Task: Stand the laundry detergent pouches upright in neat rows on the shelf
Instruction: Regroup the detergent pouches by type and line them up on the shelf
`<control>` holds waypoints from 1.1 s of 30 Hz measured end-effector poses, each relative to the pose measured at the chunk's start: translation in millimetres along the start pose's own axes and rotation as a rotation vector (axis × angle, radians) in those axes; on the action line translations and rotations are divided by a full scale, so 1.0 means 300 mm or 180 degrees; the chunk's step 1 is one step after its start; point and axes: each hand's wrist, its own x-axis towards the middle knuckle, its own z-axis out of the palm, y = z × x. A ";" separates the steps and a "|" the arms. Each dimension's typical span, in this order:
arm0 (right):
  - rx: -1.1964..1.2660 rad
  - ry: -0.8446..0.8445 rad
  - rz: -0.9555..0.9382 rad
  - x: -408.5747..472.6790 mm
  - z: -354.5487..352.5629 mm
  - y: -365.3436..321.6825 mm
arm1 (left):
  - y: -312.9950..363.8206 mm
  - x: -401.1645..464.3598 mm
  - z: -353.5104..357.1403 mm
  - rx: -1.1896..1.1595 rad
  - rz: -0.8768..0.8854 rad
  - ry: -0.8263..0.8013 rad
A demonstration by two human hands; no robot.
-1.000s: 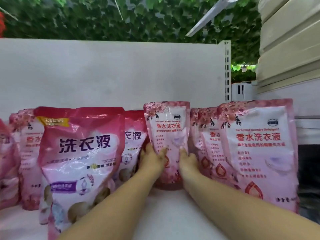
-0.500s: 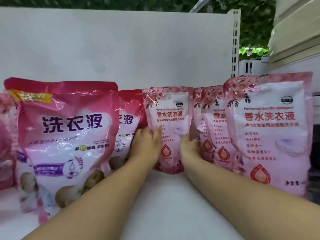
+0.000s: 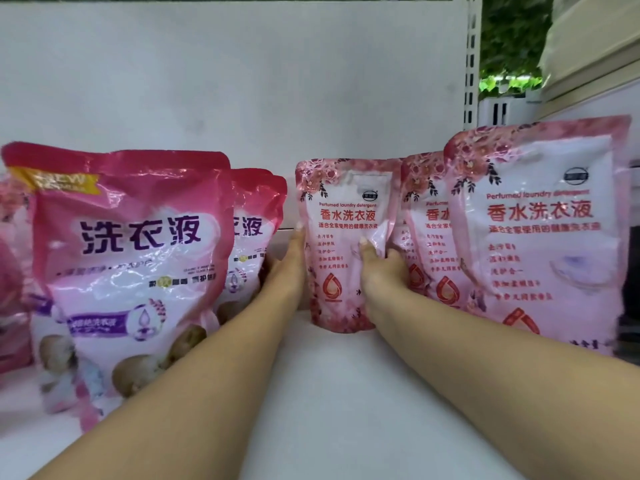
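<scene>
A light pink detergent pouch (image 3: 346, 209) stands upright at the back middle of the white shelf (image 3: 329, 393). My left hand (image 3: 287, 268) grips its left edge, thumb lying up along the side. On the other side my right hand (image 3: 381, 268) holds the right edge, with the thumb pressed on the front. To the right stand two matching light pink pouches, one at the back (image 3: 426, 230) and a nearer one (image 3: 543, 230). Left of my hands stand a large dark pink pouch (image 3: 138, 254) and another (image 3: 256, 220) behind it.
The white back panel (image 3: 242, 81) rises behind the row. A slotted upright post (image 3: 469, 64) closes the shelf at the right. More pink pouches (image 3: 14, 271) crowd the far left edge. Bare shelf surface lies between my forearms.
The view has moved closer and lower. My left thumb has slid from the pouch's front to its left edge. The pouch stays upright at the back between both hands.
</scene>
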 end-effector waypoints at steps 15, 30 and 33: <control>0.0122 -0.0129 -0.0005 0.018 0.029 0.009 | -0.063 0.012 -0.037 0.0907 0.0547 -0.0243; -0.0656 -0.0213 -0.0313 -0.005 0.006 -0.009 | -0.085 -0.023 -0.030 0.1853 0.0166 -0.0155; -0.1300 -0.0318 -0.0460 -0.068 -0.013 -0.037 | -0.078 -0.103 -0.017 0.2464 0.0115 -0.0159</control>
